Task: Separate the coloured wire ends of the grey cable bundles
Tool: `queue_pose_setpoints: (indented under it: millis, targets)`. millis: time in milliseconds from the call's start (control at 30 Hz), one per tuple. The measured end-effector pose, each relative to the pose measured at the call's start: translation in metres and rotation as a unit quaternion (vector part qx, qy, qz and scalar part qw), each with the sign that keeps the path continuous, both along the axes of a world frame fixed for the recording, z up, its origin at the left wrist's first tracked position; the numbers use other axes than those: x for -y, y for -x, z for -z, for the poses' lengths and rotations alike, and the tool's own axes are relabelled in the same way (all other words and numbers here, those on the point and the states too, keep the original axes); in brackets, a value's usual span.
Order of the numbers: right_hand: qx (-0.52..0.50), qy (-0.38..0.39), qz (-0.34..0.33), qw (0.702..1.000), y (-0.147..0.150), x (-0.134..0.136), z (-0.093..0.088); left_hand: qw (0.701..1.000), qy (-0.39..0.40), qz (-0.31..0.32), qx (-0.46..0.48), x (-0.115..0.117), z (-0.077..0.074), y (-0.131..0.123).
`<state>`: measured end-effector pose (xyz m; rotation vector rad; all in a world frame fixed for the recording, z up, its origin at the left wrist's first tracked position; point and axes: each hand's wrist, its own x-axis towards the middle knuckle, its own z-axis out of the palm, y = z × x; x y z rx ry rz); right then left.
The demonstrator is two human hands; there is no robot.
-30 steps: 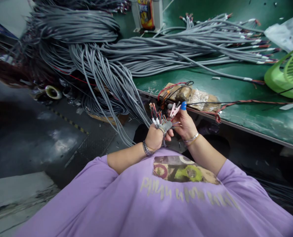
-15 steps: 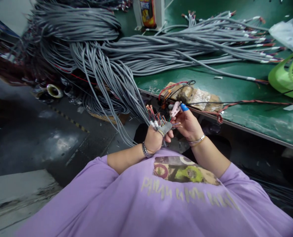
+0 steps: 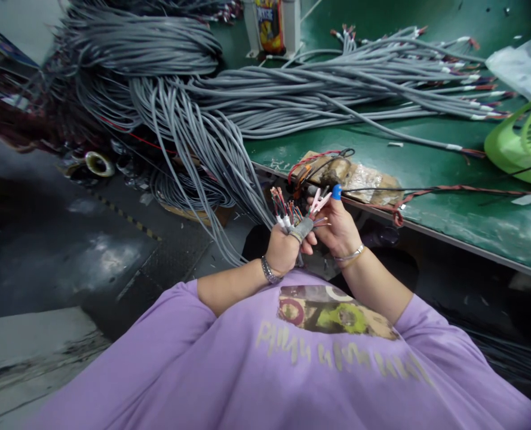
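Note:
My left hand is closed around a bunch of grey cables at their stripped ends. Thin coloured wires with bare tips fan out above its fist, and white sleeves show at their bases. A grey wrap covers my left thumb, which presses on the wires. My right hand, a blue cover on its thumb, grips a small pale pink clip-like tool with two prongs. The tool's near end is right by the wires; whether it touches one I cannot tell.
Long grey cables lie across the green table and hang over its edge. Beyond my hands is a taped cardboard piece with red and black leads. A green basket-like plastic object stands at right. A coiled cable bundle lies below.
My right hand has shifted slightly left, closer to my left hand. The pink tool has turned, and its two prongs now show apart. My left hand still holds the cables.

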<state>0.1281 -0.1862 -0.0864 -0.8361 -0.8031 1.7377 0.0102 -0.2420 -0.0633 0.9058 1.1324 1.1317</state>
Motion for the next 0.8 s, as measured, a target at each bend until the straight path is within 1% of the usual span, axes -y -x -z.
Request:
queue_pose_setpoints:
  millis: [100, 233, 300, 467, 533, 600, 700, 800]
  targets:
    - [-0.055, 0.044, 0.078, 0.995, 0.005, -0.001, -0.003, 1.0, 0.007, -0.001, 0.0, 0.0, 0.002, 0.0]
    - [-0.056, 0.08, 0.12, 0.988, 0.009, 0.0, -0.009, 1.0, 0.02, -0.003, -0.003, 0.001, 0.003, 0.001]
    - [-0.059, 0.085, 0.122, 0.987, 0.009, 0.001, -0.01, 1.0, 0.019, -0.002, -0.004, 0.001, 0.003, 0.001]
    - [-0.058, 0.079, 0.081, 0.992, 0.006, 0.004, -0.008, 1.0, 0.008, -0.001, -0.007, 0.003, 0.002, 0.003]
    - [-0.078, 0.075, 0.081, 0.991, 0.004, 0.007, -0.006, 1.0, 0.002, 0.0, -0.001, 0.005, 0.003, 0.005]
    - [-0.106, 0.078, 0.063, 0.989, -0.001, 0.011, -0.003, 1.0, -0.003, 0.007, -0.002, 0.008, 0.005, 0.009]
    - [-0.125, 0.08, -0.016, 0.989, -0.014, 0.019, 0.002, 0.999, -0.002, 0.029, -0.021, 0.012, 0.012, 0.018]
    - [-0.091, 0.068, -0.101, 0.988, -0.027, 0.026, 0.005, 0.998, 0.001, 0.056, -0.04, 0.013, 0.018, 0.024]
